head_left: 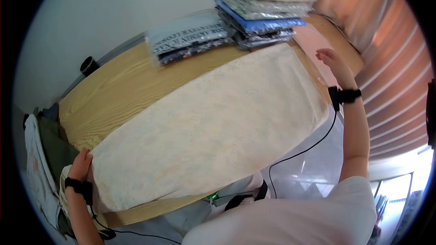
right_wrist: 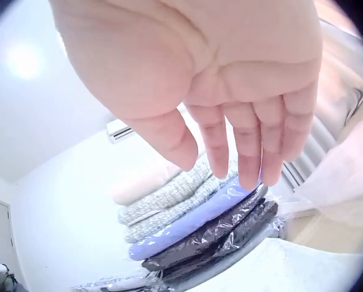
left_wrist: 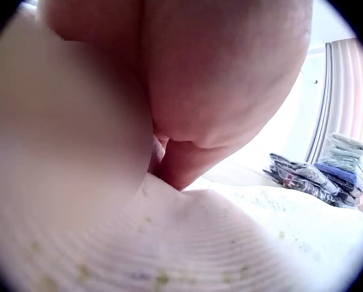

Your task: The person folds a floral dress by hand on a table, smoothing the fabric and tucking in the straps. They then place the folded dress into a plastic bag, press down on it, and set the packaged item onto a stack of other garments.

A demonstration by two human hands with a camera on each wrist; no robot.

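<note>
A long cream cloth [head_left: 209,127] with a faint speckled print lies spread diagonally over the wooden table. My left hand [head_left: 81,165] pinches its left end. In the left wrist view, that hand [left_wrist: 193,103] looms large and dark over the pale fabric [left_wrist: 199,243], with part of the grip hidden. Past the cloth's far right corner, my right hand [head_left: 335,65] is raised with nothing in it. The right wrist view shows this hand [right_wrist: 212,85] palm on, its fingers loosely bent and hanging before the stacked packages.
Bagged folded clothes [head_left: 268,13] are stacked at the table's back, beside a lower pair of bagged garments [head_left: 190,38]. A black cup [head_left: 89,66] is near the wall. Clothes [head_left: 45,154] hang off the left side; a pink sheet [head_left: 313,47] and a curtain [head_left: 386,63] are right.
</note>
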